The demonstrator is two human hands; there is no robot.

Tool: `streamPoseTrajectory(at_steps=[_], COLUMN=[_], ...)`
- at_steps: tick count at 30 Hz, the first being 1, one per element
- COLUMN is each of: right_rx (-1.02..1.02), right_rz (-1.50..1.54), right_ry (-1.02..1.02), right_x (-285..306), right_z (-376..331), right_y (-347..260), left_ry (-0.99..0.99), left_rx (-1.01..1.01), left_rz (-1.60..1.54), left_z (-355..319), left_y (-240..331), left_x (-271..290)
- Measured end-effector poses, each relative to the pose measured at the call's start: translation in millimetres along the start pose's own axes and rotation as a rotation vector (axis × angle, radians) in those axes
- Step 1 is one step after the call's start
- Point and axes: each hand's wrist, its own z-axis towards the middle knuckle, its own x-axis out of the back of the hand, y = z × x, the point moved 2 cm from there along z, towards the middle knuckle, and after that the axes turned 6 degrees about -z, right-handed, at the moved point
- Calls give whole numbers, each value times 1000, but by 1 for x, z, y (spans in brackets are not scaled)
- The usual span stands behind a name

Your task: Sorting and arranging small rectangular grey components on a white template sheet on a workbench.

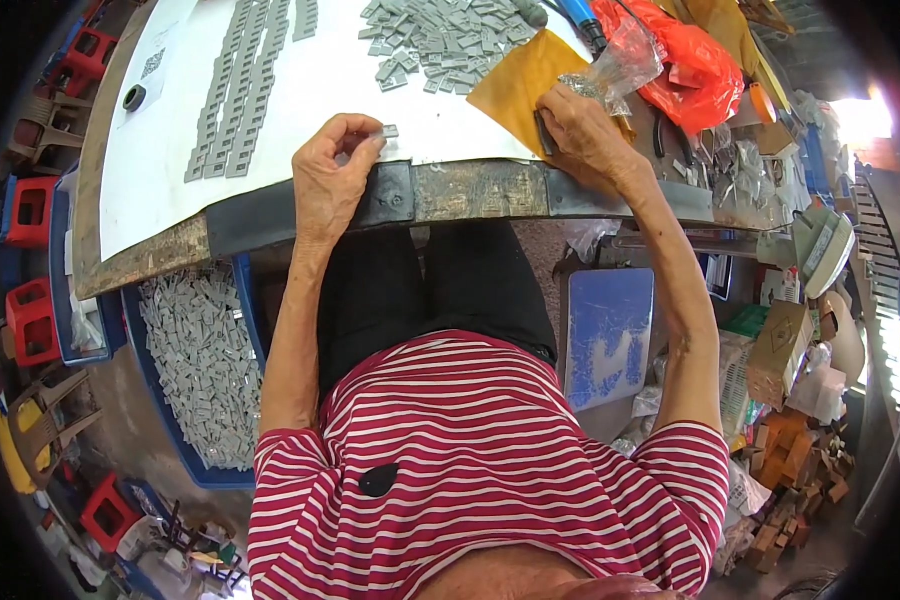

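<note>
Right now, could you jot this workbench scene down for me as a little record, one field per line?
Left hand: pinching a small grey piece
Right hand: over a yellow-brown sheet, fingers curled by a dark object, mostly hidden
Bench, left: long rows of grey pieces on white paper
Bench, far side: loose grey pile
Bench, right: red plastic bag
Under bench, left: blue bin full of grey parts

Head cam, fisheye, facing dn., nr. range
</note>
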Motion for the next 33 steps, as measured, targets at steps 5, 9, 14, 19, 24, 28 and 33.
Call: streamPoseTrajectory(at_steps=[5, 9, 14, 19, 24, 28, 33], right_rx=[5, 32, 91, 22, -193, -631, -738], right_rz=[2, -7, -13, 52, 235, 1155, 1557], right_ry=[25, 53, 80, 88, 196, -19, -38], right_x=[-9, -7, -2, 0, 16, 16, 16], right_z=[2, 2, 3, 1, -3, -7, 1], right_y=[10, 7, 2, 4, -3, -16, -44], left_ry=[-9, -4, -4, 0, 4, 7, 31], left_rx=[-4, -14, -7, -10, -17, -8, 41], left_rz=[5, 16, 13, 6, -29, -55, -157], left_z=[0, -1, -1, -1, -1, -1, -3], left_y=[0, 1, 1, 1, 0, 0, 9], left_x=[0, 0, 0, 1, 1, 3, 4])
